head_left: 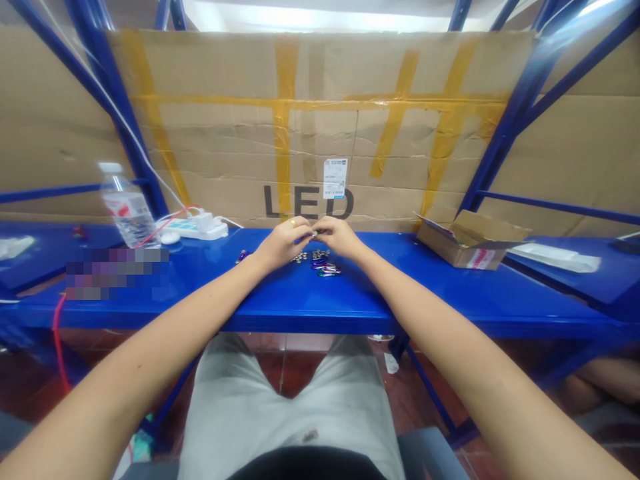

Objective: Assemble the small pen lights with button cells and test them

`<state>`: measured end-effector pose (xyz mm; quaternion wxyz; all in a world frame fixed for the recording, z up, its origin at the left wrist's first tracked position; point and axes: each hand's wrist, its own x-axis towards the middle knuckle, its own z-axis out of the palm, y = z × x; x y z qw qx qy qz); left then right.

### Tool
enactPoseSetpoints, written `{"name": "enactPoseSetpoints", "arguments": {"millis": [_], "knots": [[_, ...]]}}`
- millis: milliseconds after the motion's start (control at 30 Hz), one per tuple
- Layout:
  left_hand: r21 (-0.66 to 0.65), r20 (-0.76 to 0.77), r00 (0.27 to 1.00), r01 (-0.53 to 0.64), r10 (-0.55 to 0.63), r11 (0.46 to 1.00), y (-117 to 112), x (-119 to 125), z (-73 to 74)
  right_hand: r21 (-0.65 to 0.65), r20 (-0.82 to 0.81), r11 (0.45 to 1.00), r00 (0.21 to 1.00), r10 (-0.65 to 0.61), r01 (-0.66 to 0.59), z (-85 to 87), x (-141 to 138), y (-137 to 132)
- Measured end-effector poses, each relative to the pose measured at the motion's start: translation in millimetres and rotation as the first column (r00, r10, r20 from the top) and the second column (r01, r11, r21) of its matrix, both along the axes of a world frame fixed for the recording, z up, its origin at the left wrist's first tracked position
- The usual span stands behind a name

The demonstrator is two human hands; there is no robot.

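Note:
Above the middle of the blue table, my left hand (pixel 284 243) and my right hand (pixel 340 237) meet at the fingertips. Between them they pinch a small silvery piece (pixel 315 234), too small to name and partly covered by fingers. Just below lie two little heaps of small metal parts (pixel 320 255), the left heap partly hidden by my left hand. Nearer to me is a cluster of shiny purple, pink and green metal pieces (pixel 326 268), shaped like small carabiners. Another purple piece (pixel 243 256) rests beside my left wrist. A ring sits on a left finger.
At left stand a water bottle (pixel 127 207) and a white power strip (pixel 197 227) with cables; a blurred-out patch lies before them. An open cardboard box (pixel 470 240) is at right. Behind the blue table (pixel 300 320) rises a taped cardboard sheet (pixel 225 147) between blue posts.

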<state>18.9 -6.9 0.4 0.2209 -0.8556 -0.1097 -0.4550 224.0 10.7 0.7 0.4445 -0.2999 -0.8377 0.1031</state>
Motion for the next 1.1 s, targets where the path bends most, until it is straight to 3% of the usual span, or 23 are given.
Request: {"name": "enactPoseSetpoints", "arguments": {"millis": [233,400,500,600,667,767,900,1100], "knots": [[-0.062,-0.024,1.000,-0.015,0.014,0.998,-3,0,-0.7,-0.034,-0.059,0.999,0.998,-0.016,0.013,-1.1,3,3],[-0.231,-0.013,0.981,-0.193,0.196,0.954,-6,-9,6.9,-0.234,-0.141,0.970,0.989,0.039,-0.072,4.1,0,-7],[-0.434,-0.130,0.948,-0.318,0.291,0.843,-4,-25,15.2,-0.371,-0.236,0.909,0.966,0.105,-0.190,6.3,0,-13],[-0.604,-0.338,0.903,-0.424,0.265,0.675,-4,-41,22.7,-0.450,-0.265,0.856,0.953,0.146,-0.257,6.2,0,-15],[-0.662,-0.466,0.856,-0.505,0.223,0.554,-5,-47,25.7,-0.441,-0.171,0.877,0.977,0.126,-0.190,5.5,-1,-16],[-0.685,-0.584,0.792,-0.598,0.177,0.416,-6,-49,26.7,-0.269,0.016,0.961,0.998,0.065,-0.058,5.1,-3,-17],[-0.690,-0.616,0.773,-0.622,0.150,0.371,-2,-48,24.4,-0.094,0.100,0.994,0.993,0.065,-0.056,5.7,-4,-18],[-0.741,-0.584,0.805,-0.582,0.107,0.334,6,-51,21.4,-0.099,0.141,0.995,0.989,0.034,-0.020,4.5,-2,-15]]}}
